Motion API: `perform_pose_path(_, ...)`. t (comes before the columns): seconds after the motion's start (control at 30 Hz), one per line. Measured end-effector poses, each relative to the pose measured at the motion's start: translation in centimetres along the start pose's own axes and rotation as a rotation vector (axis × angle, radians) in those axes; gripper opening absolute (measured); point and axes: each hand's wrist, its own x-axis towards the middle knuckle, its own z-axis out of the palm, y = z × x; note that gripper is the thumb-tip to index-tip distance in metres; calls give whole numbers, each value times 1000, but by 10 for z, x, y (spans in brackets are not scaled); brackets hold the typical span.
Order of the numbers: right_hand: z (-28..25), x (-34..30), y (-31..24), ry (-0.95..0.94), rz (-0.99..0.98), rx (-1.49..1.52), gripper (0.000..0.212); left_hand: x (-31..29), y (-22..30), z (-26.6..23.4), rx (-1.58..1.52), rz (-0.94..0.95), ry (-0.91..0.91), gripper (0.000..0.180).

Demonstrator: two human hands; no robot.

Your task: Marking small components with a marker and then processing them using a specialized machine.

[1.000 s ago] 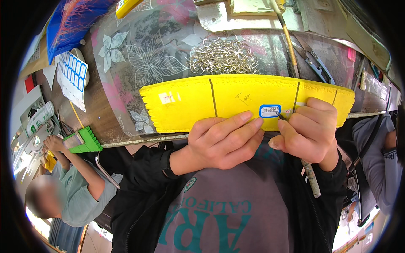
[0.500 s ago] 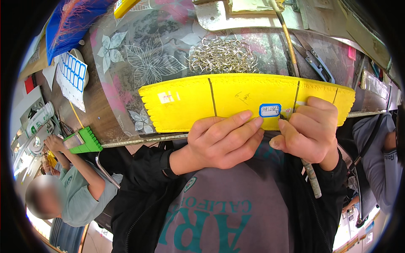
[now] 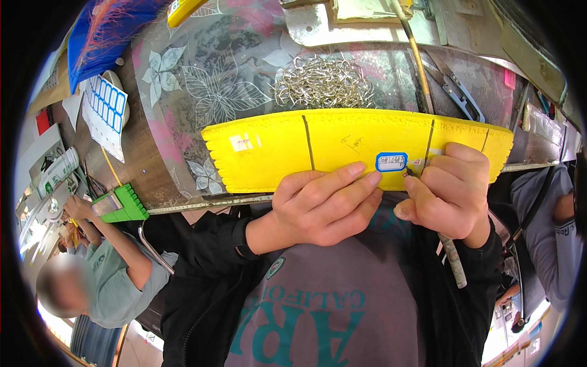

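Observation:
A long yellow foam board (image 3: pixel 263 153) with notched ends and dark cross lines lies tilted at the near edge of the table. My left hand (image 3: pixel 327 205) grips its near edge, fingers lying together over the top; the thumb is hidden. A small white label with a blue border (image 3: pixel 391 162) is stuck on the board beside those fingertips and bears handwriting. My right hand (image 3: pixel 449 189) is closed on a pen (image 3: pixel 451 260), whose tip meets the label's right edge. The pale barrel sticks out below the hand.
Beyond the board lies a heap of small silvery metal hooks (image 3: pixel 324 82). Blue-handled scissors (image 3: pixel 461 95) and a thin wooden rod (image 3: pixel 419 61) are at the right. A label sheet (image 3: pixel 105 110) lies left. A co-worker (image 3: pixel 116 269) holds a green notched board (image 3: pixel 125 205).
The pen tip has shifted slightly at the label's right end, where the writing looks a little different. My left hand and the board have stayed almost in place.

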Motion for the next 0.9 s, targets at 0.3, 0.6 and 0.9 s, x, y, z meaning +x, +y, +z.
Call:
perform_pose_path(0.3, 6, 4, 0, 58, 22, -49, 34, 0, 0, 0, -2, -4, 1, 11)
perform_pose_path(0.6, 8, 3, -1, 81, 42, -64, 33, -1, 0, 0, 4, -2, -2, 11)
perform_pose_path(0.9, 6, 3, -1, 55, 27, -38, 34, 0, 1, 0, -3, -5, -5, 11)
